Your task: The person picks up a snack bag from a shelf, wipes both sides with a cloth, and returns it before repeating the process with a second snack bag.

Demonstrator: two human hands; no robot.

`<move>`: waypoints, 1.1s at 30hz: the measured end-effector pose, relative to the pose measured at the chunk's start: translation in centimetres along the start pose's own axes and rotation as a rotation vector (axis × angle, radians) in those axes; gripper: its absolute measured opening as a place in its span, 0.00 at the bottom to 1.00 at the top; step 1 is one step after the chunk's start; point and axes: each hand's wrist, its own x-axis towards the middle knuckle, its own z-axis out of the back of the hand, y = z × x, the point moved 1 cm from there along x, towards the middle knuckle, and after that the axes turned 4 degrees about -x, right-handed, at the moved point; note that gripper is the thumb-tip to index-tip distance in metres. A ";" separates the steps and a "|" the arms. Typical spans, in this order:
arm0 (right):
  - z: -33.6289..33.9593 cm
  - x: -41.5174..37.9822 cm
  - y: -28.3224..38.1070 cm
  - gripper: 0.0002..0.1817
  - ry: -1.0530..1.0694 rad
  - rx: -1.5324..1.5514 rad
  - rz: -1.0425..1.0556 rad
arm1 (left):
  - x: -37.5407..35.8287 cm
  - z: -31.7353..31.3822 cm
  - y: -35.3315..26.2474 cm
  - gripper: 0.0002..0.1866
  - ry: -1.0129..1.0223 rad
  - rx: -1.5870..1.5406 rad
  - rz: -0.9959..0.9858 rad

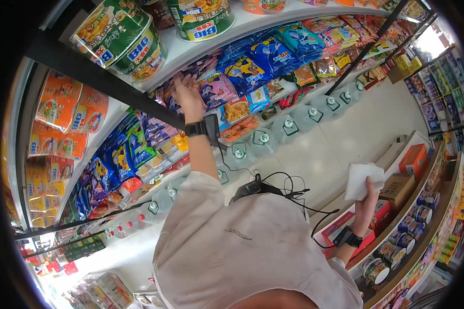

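My left hand (188, 97) reaches into a shelf of bagged snacks, its fingers apart and up against purple snack bags (216, 91). No item is visible in its grasp, though the fingertips are partly lost among the bags. Blue snack bags (250, 72) lie just to the right of it. Out to the right side, my right hand (366, 203) is closed on a folded white cloth (363, 180), held above a lower shelf with boxes. Both wrists wear dark bands with small devices.
Green noodle tubs (201, 18) stand on the shelf above; a dark metal post (103, 74) crosses near my left arm. Large clear water bottles (288, 126) line the floor. A black cable (322, 221) hangs by my right side. Cardboard boxes (397, 186) and cans (401, 241) fill the right shelf.
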 end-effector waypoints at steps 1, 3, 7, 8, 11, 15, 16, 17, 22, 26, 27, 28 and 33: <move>-0.3 -0.2 -0.3 0.29 -0.008 -0.012 -0.005 | 1.8 0.4 0.4 0.21 -0.019 0.026 -0.026; -0.8 -0.5 -0.6 0.28 -0.016 -0.025 -0.002 | 4.0 0.8 0.2 0.22 -0.063 0.066 -0.040; -1.1 0.5 -0.3 0.28 -0.003 -0.005 -0.010 | 6.7 2.3 -0.2 0.15 -0.003 0.095 -0.033; -1.1 0.9 -0.4 0.28 0.003 0.013 -0.020 | 7.2 2.7 -0.3 0.14 -0.027 0.095 -0.037; -1.6 1.7 -0.6 0.27 0.012 0.011 0.015 | 6.6 1.8 -0.2 0.13 -0.065 0.087 -0.086; -3.5 2.1 -0.3 0.25 0.072 0.001 0.027 | -1.1 -1.1 -1.9 0.21 0.034 -0.083 -0.196; -3.7 2.4 -0.3 0.25 0.100 -0.008 0.012 | -3.7 -2.1 -2.5 0.22 0.039 -0.171 -0.173; -3.8 2.6 -0.3 0.25 0.125 -0.020 -0.006 | -4.5 -1.5 -2.0 0.19 0.089 -0.162 -0.193; -5.4 3.8 -0.3 0.25 0.233 0.020 -0.123 | -15.2 -2.8 -1.2 0.07 0.170 0.009 -0.175; -8.5 3.8 -0.5 0.28 0.378 0.002 -0.128 | -22.4 -4.5 0.6 0.08 0.407 0.214 0.100; -9.3 3.8 -0.5 0.28 0.416 -0.026 -0.154 | -24.5 -5.2 1.3 0.09 0.455 0.275 0.181; -10.2 3.7 -0.4 0.28 0.454 -0.053 -0.178 | -26.5 -5.9 2.0 0.09 0.505 0.334 0.260; -13.5 1.1 2.3 0.27 0.648 0.208 -0.138 | -34.6 -8.3 4.8 0.13 0.959 0.443 0.325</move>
